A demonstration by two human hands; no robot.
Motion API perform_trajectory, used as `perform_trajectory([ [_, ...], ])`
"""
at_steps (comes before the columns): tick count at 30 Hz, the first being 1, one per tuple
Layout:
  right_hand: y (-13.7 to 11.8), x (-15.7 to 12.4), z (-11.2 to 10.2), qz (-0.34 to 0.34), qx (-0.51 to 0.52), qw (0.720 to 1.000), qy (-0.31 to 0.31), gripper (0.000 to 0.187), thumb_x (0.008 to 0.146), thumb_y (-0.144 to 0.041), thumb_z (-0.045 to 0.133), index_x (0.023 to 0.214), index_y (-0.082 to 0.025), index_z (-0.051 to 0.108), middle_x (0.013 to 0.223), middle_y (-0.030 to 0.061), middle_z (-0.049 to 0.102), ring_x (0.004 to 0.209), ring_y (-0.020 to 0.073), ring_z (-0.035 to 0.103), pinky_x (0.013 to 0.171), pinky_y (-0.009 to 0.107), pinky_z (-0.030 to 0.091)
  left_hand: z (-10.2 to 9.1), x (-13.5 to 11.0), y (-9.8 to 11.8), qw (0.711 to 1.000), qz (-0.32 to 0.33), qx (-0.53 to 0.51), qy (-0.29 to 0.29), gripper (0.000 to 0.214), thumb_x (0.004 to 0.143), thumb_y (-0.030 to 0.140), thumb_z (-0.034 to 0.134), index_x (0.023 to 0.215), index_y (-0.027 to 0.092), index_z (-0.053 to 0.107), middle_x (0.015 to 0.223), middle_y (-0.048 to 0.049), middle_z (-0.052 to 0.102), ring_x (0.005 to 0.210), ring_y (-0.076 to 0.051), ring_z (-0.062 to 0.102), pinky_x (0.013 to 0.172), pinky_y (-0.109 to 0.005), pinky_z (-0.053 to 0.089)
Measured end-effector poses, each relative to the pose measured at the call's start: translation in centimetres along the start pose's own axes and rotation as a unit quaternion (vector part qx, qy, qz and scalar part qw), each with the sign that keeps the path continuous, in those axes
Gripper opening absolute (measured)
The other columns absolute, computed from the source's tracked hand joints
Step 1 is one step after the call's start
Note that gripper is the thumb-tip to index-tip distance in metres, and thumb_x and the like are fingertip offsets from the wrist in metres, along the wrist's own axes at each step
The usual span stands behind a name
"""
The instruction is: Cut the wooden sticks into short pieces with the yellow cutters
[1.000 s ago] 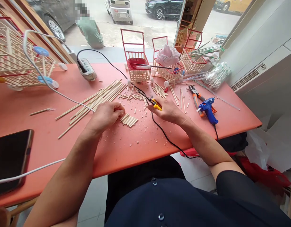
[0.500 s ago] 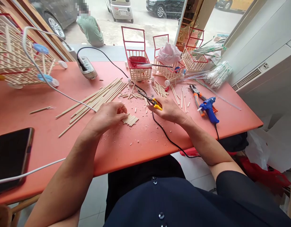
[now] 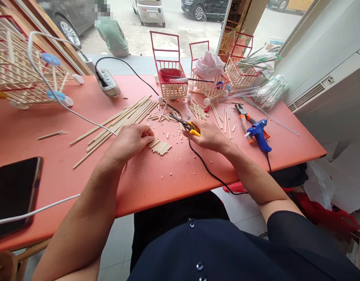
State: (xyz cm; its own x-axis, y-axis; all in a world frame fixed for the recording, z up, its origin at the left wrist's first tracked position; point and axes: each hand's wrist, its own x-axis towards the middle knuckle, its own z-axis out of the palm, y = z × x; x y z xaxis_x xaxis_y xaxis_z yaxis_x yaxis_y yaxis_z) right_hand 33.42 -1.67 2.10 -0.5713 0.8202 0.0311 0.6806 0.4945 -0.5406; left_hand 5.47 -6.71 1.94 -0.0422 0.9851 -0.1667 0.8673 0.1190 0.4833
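Observation:
My left hand (image 3: 130, 142) rests on the orange table (image 3: 156, 183), fingers curled and pressed against a small row of short cut sticks (image 3: 160, 146). My right hand (image 3: 209, 136) is closed round yellow-handled snips (image 3: 188, 126), whose dark blades point left over the table. A pile of long thin wooden sticks (image 3: 121, 121) lies just beyond my left hand. More short stick pieces (image 3: 199, 110) lie scattered behind the snips. A black cable (image 3: 203, 166) runs under my right hand.
A blue glue gun (image 3: 258, 134) and orange pliers (image 3: 242, 117) lie at the right. Small stick-built carts (image 3: 171, 84) stand at the back, a larger one (image 3: 18, 78) at far left. A black phone (image 3: 13, 195) lies front left. A power strip (image 3: 108, 84) sits behind.
My left hand has shifted slightly against the row of short sticks, nudging them. The right hand with the snips has stayed in place.

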Motion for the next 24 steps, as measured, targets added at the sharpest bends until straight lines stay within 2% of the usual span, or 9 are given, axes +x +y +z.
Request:
perform_trajectory([
  [5, 0.01, 0.03, -0.01, -0.001, 0.003, 1.000, -0.002, 0.046, 0.109, -0.064, 0.063, 0.092, -0.023, 0.052, 0.094, 0.0059, 0.067, 0.084, 0.0189, 0.050, 0.079, 0.034, 0.033, -0.14, -0.09, 0.00, 1.000, 0.007, -0.001, -0.007, 0.019, 0.074, 0.041, 0.062, 0.079, 0.027, 0.075, 0.069, -0.0044, 0.075, 0.077, -0.028, 0.070, 0.078, -0.036, 0.049],
  [13, 0.21, 0.04, 0.04, 0.001, -0.002, 1.000, -0.005, 0.043, 0.108, -0.060, 0.066, 0.091, -0.023, 0.053, 0.093, 0.0055, 0.068, 0.083, 0.0190, 0.050, 0.078, 0.034, 0.032, -0.01, 0.06, -0.12, 1.000, 0.015, 0.000, 0.011, 0.021, 0.074, 0.037, 0.060, 0.080, 0.028, 0.078, 0.072, -0.0063, 0.073, 0.077, -0.029, 0.067, 0.085, -0.038, 0.051],
  [18, 0.23, 0.07, 0.08, 0.000, -0.004, 1.000, -0.004, 0.044, 0.108, -0.063, 0.064, 0.093, -0.022, 0.057, 0.094, 0.0063, 0.070, 0.084, 0.0196, 0.051, 0.078, 0.034, 0.032, -0.01, -0.12, 0.23, 1.000, 0.000, 0.000, 0.009, 0.025, 0.077, 0.035, 0.060, 0.085, 0.027, 0.082, 0.072, -0.0062, 0.072, 0.077, -0.030, 0.068, 0.088, -0.039, 0.051],
  [24, 0.19, 0.03, 0.09, -0.001, -0.006, 1.000, -0.004, 0.046, 0.109, -0.065, 0.063, 0.094, -0.022, 0.057, 0.095, 0.0068, 0.070, 0.083, 0.0194, 0.051, 0.078, 0.034, 0.033, -0.06, -0.07, 0.31, 1.000, -0.003, -0.009, 0.008, 0.025, 0.075, 0.036, 0.059, 0.083, 0.026, 0.081, 0.069, -0.0059, 0.071, 0.076, -0.029, 0.066, 0.085, -0.038, 0.051],
])
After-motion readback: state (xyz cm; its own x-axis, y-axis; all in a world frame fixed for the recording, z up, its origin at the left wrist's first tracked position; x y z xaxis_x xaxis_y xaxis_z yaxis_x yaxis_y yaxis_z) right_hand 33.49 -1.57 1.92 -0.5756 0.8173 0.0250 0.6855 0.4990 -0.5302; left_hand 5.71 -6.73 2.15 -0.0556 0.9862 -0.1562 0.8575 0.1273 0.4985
